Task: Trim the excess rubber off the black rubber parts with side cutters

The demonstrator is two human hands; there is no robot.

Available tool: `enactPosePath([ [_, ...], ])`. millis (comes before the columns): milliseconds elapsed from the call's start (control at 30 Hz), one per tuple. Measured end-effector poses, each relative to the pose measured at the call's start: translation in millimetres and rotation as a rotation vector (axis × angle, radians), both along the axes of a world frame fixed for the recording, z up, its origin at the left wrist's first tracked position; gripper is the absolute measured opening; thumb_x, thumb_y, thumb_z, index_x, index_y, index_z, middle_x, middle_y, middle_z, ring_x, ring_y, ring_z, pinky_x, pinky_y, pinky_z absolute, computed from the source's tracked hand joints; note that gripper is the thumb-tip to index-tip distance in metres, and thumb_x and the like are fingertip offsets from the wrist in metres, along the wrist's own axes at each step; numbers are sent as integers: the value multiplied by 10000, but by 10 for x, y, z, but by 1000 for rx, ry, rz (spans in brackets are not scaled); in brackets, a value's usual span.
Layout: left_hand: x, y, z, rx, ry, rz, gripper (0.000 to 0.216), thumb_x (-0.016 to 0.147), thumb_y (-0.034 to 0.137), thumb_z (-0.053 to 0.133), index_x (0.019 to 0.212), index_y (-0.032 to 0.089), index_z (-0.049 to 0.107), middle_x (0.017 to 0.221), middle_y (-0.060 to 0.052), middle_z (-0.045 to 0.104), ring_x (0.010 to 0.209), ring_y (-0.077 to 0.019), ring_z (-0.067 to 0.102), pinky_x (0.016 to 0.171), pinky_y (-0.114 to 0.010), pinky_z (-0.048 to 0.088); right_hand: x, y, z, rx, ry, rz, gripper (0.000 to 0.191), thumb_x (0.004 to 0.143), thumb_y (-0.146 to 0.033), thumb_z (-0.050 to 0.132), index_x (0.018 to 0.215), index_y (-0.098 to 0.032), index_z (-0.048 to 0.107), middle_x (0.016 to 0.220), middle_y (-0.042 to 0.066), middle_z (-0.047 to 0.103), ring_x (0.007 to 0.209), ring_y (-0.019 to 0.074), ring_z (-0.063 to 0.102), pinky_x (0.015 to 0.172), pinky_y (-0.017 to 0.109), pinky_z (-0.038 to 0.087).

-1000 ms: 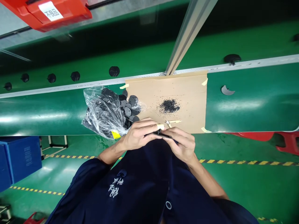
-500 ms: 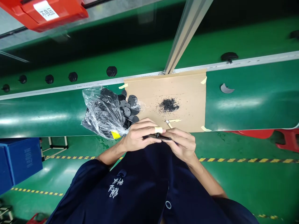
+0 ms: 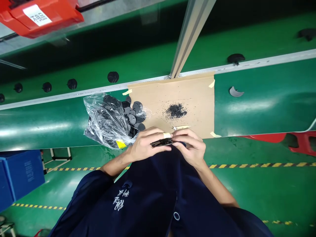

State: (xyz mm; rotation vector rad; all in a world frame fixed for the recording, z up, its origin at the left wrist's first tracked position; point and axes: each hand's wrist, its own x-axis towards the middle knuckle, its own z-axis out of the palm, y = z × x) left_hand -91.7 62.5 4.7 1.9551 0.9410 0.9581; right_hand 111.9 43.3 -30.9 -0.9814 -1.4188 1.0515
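Close in front of my body, above the near edge of the cardboard, my left hand (image 3: pixel 144 144) grips a thin dark round part (image 3: pixel 161 142), seen nearly edge-on. Tape is wrapped around one of its fingers. My right hand (image 3: pixel 191 144) is closed with its fingertips at the right edge of that part. Just beyond the hands lies a small tool with pale yellow handles (image 3: pixel 183 127), probably cutters. A heap of tiny black bits (image 3: pixel 176 111) is on the cardboard sheet (image 3: pixel 199 102). To the left, black discs (image 3: pixel 137 112) spill from a clear plastic bag (image 3: pixel 105 117).
Behind a metal rail, several black round parts (image 3: pixel 113 77) sit on a green surface. A metal post (image 3: pixel 186 36) rises behind the cardboard. On the right lies a grey crescent piece (image 3: pixel 235 92). A red bin (image 3: pixel 44 18) stands at upper left, a blue box (image 3: pixel 23 174) below.
The dark part has turned and now sits more within my left hand. My right fingers have shifted to its right edge. The whole view has moved slightly.
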Motion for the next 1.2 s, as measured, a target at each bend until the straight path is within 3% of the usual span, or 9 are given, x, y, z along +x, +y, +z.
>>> enactPosePath([
  [133, -56, 44, 53, -326, -172, -107, 627, 971, 677, 481, 1128, 147, 777, 908, -103, 734, 771, -150, 671, 707, -266, 560, 31, 86, 72, 24, 64, 110, 47, 932, -259, 749, 927, -240, 792, 900, 55, 732, 809, 179, 705, 741, 342, 607],
  [267, -55, 62, 53, -573, -233, -100, 360, 936, 484, 708, 973, 137, 797, 850, -74, 734, 703, -123, 665, 635, -212, 521, 38, 151, 103, -22, 139, 239, 74, 935, -296, 752, 911, -228, 769, 911, 55, 722, 827, 170, 700, 754, 337, 592],
  [533, -4, 100, 129, -598, -202, -177, 271, 910, 418, 756, 894, 152, 803, 799, -65, 732, 709, -127, 680, 673, -221, 539, 137, 171, 106, 63, 59, 345, 103, 955, -299, 726, 940, -208, 771, 879, 58, 701, 781, 159, 687, 697, 322, 588],
  [700, -12, 80, -55, -671, -240, -78, 436, 938, 577, 660, 969, 169, 811, 898, -87, 759, 812, -170, 713, 761, -263, 573, 43, 114, 25, 124, -62, 111, 17, 929, -226, 752, 925, -211, 747, 897, 53, 701, 789, 163, 687, 708, 318, 591],
  [767, -15, 47, -221, -765, -332, -51, 564, 940, 681, 578, 1083, 181, 797, 1051, -114, 771, 962, -217, 736, 881, -314, 590, -2, 76, -99, 130, -128, -16, 12, 933, -206, 741, 942, -211, 734, 928, 56, 701, 813, 165, 688, 729, 315, 593],
  [867, 9, -41, -512, -859, -312, 98, 561, 827, 665, 743, 1124, 190, 775, 1158, -113, 767, 1097, -257, 720, 1003, -355, 568, 74, 3, -446, 29, -272, 13, 124, 976, -314, 689, 1042, -216, 726, 1020, 80, 705, 916, 202, 704, 823, 361, 609],
  [1000, 68, -169, -840, -994, -278, 428, 540, 689, 591, 870, 994, 160, 762, 1001, -80, 777, 960, -228, 724, 908, -332, 590, 395, -127, -1072, -228, -743, 29, 422, 962, -473, 661, 1281, -198, 663, 1285, 164, 642, 1204, 324, 628, 1026, 508, 558],
  [1100, 72, -199, -950, -1051, -314, 537, 539, 662, 565, 877, 987, 155, 745, 958, -61, 764, 896, -205, 716, 840, -313, 594, 520, -179, -1431, -332, -967, 26, 598, 893, -437, 732, 1404, -163, 585, 1447, 215, 538, 1368, 412, 483, 1123, 600, 463],
  [1200, 44, -157, -930, -978, -241, 529, 509, 672, 533, 873, 999, 164, 750, 987, -65, 773, 921, -215, 727, 861, -324, 593, 481, -165, -1601, -364, -1013, 69, 599, 864, -274, 715, 1422, -116, 562, 1453, 252, 516, 1396, 438, 419, 1146, 622, 409],
])
